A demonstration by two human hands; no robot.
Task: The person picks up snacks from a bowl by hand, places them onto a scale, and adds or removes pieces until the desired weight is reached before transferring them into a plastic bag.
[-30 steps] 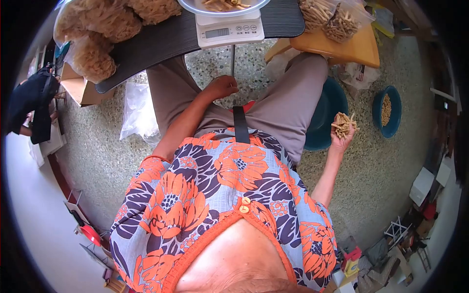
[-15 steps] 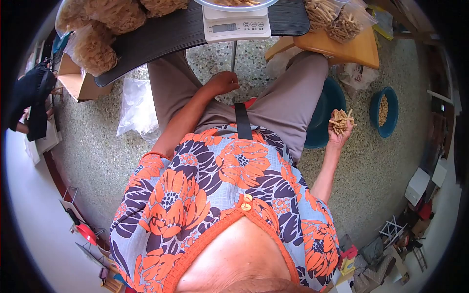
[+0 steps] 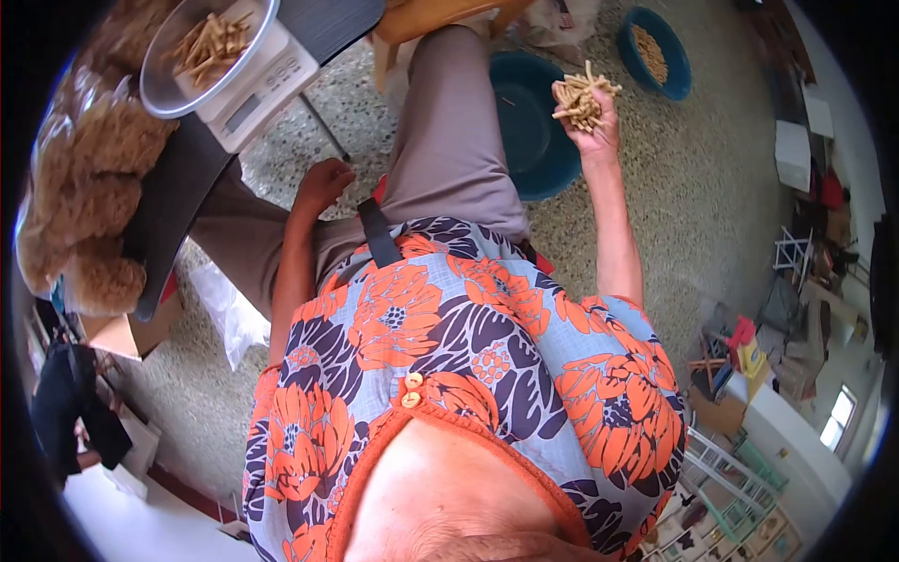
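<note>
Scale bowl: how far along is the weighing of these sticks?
Done: a few sticks lie in the bowl on the scale. In hand: the right hand grips a handful near the blue basin; the left hand rests on the thigh. Left: likely adding that handful.

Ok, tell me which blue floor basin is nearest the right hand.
The larger teal basin by the leg; the right hand holds sticks at its rim. The smaller basin lies farther off.
</note>
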